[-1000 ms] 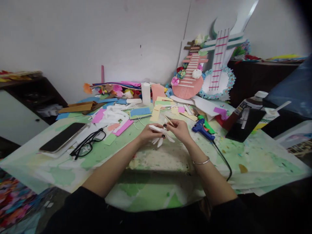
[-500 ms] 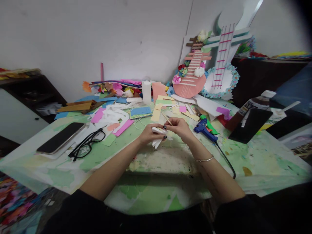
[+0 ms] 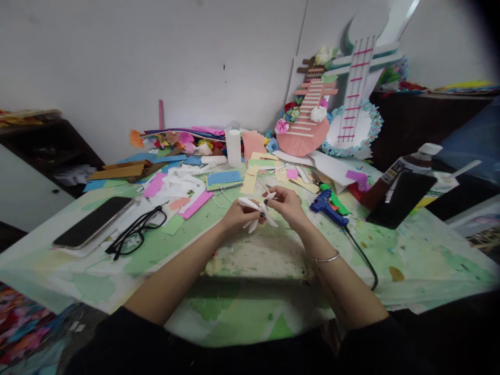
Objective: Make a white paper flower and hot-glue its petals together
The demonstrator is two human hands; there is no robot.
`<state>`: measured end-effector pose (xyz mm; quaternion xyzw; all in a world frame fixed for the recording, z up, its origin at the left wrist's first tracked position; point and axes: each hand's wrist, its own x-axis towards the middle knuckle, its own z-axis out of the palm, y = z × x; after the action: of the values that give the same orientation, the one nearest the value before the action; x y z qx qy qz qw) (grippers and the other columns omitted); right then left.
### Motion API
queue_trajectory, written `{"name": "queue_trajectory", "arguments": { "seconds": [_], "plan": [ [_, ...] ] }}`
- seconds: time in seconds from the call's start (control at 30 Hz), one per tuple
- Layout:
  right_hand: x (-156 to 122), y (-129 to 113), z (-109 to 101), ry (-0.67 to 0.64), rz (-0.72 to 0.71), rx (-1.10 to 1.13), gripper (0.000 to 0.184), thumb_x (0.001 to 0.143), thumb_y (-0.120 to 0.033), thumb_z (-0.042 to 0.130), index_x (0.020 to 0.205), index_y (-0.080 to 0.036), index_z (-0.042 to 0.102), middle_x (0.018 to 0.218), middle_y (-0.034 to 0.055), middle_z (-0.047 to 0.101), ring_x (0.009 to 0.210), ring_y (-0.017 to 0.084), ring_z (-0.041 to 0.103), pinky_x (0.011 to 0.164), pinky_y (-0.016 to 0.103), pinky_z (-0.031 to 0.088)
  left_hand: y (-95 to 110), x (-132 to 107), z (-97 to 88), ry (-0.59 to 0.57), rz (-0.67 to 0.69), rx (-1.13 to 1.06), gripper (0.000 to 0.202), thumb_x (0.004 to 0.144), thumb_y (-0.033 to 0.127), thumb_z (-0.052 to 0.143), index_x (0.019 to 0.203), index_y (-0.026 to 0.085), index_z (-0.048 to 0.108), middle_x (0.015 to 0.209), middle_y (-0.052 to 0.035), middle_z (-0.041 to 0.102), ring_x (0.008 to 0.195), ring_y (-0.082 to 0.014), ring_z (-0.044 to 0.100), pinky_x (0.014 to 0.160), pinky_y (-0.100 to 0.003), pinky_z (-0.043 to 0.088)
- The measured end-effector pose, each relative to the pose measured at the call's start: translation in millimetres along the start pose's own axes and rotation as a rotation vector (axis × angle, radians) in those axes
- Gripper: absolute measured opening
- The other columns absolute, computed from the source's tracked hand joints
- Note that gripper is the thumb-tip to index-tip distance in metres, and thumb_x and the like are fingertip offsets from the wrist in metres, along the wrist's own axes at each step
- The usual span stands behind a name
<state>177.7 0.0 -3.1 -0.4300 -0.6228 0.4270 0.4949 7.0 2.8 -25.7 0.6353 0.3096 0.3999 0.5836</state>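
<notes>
Over the front middle of the table, my left hand [image 3: 238,217] is closed on a white paper flower [image 3: 250,204] with several narrow petals sticking out. My right hand [image 3: 286,204] pinches a thin wooden stick [image 3: 267,187], largely hidden by its fingers. One petal of the flower sits at these right fingertips, against the stick. Both hands nearly touch each other. To the right of them lies a blue hot glue gun [image 3: 328,207] with its black cord running toward the table's front edge.
Black glasses [image 3: 136,232] and a phone [image 3: 92,221] lie at left. Paper scraps [image 3: 177,182] cover the table's middle and back. A dark phone [image 3: 402,200] leans by a bottle [image 3: 414,161] at right. Paper instruments [image 3: 308,127] stand against the wall.
My right fingertips have brought the stick against a petal, and the stick shows less. The flower's petals are turned and spread differently in my left hand.
</notes>
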Motion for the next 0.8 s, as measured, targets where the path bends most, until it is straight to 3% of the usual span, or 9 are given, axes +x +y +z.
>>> {"name": "queue_trajectory", "arguments": {
  "seconds": [0.17,0.43,0.7,0.8],
  "plan": [
    [-3,-5,-4,-0.022,0.028,0.115,0.024,0.063,-0.031,0.071,0.08,-0.016,0.064,0.059,-0.0047,0.053,0.05,0.007,0.042,0.047,0.021,0.029,-1,0,-1.2,-0.027,-0.066,-0.21,0.036,0.06,0.028,0.081,0.085,0.008,0.066,0.074,-0.0096,0.071,0.062,-0.0218,0.068,0.057,-0.029,0.053],
    [-3,-4,-13,-0.18,0.112,0.211,0.032,0.055,-0.028,0.079,0.079,-0.016,0.06,0.064,-0.0037,0.057,0.048,0.005,0.04,0.042,0.019,0.019,-3,-2,-0.6,0.008,-0.049,-0.177,0.034,0.053,0.025,0.084,0.079,0.008,0.069,0.066,-0.0057,0.068,0.059,-0.0161,0.062,0.057,-0.025,0.048],
    [-4,-5,-9,-0.124,0.106,0.206,0.031,0.056,-0.03,0.08,0.072,-0.015,0.058,0.058,-0.0046,0.057,0.042,0.002,0.032,0.04,0.02,0.015,-3,0,-1.5,0.023,-0.016,-0.152,0.03,0.05,0.022,0.085,0.074,0.008,0.072,0.066,-0.0039,0.067,0.062,-0.0133,0.057,0.059,-0.023,0.042],
    [-4,-7,-9,-0.112,0.109,0.139,0.033,0.057,-0.033,0.08,0.071,-0.017,0.056,0.049,-0.0079,0.05,0.04,0.003,0.026,0.041,0.021,0.013,-3,0,-2.0,0.028,-0.019,-0.152,0.033,0.048,0.02,0.086,0.077,0.008,0.073,0.068,-0.0047,0.068,0.063,-0.0139,0.058,0.061,-0.024,0.043]
  ]
}}
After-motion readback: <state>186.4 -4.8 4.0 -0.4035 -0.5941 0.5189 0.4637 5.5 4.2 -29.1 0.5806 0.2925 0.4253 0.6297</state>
